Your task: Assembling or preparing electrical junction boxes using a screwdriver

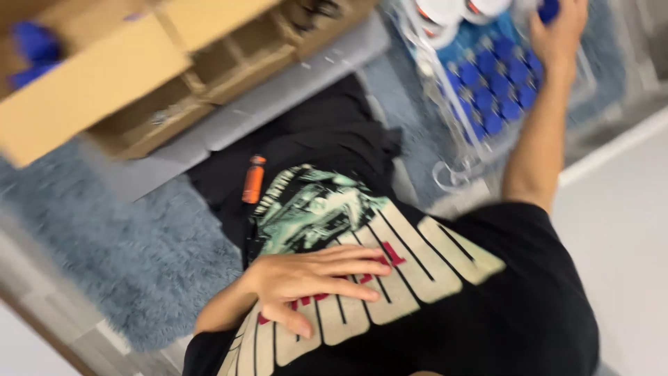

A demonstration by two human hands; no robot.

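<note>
Head view: left hand point(316, 278) lies flat and released on the black shirt point(445, 306); upper right, right hand point(557, 31) grasps a blue cap point(549, 10).

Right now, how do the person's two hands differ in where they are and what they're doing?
The left hand lies flat, fingers spread, against the black printed shirt, arm bent close to the body. The right hand is stretched far out, arm straight, fingers closed around a blue cap above the clear bin of blue-capped bottles. The left hand holds nothing. Both are bare.
</note>
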